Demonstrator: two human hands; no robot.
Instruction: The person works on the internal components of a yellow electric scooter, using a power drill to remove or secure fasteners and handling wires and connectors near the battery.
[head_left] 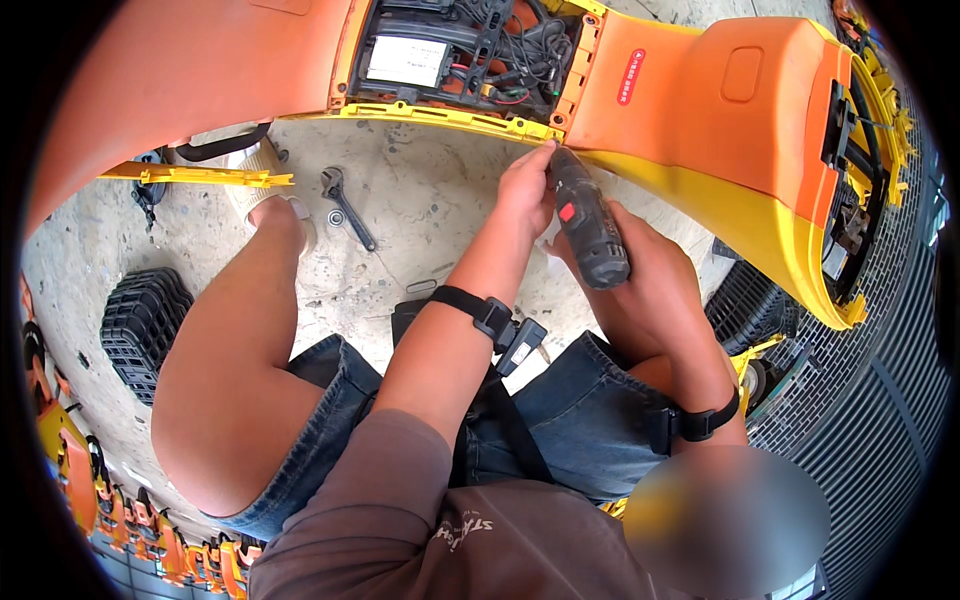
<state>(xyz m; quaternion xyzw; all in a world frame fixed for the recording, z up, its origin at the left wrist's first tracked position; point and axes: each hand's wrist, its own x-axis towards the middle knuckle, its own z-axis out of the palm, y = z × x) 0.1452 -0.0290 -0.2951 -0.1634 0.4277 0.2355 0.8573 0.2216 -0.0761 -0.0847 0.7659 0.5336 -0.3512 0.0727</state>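
Observation:
My right hand (648, 262) is wrapped round the grip of a black cordless drill (592, 222) with a red button, and the grip itself is mostly hidden. The drill's nose points up to the yellow side rail (450, 120) of an orange and yellow scooter-like vehicle body (690, 110). Beside the nose, my left hand (525, 187) is closed, its fingertips pressed together at the rail's corner. Whatever they pinch is too small to make out. Just beyond the rail is an uncovered bay with tangled black wires (535, 55) and a white-labelled box (408, 60).
An adjustable wrench (347, 208) lies on the concrete floor next to a small metal ring (334, 217). Black plastic crates stand at left (145, 333) and right (752, 308). A yellow trim strip (200, 175) juts out above my left foot. Several orange vehicles line the lower left.

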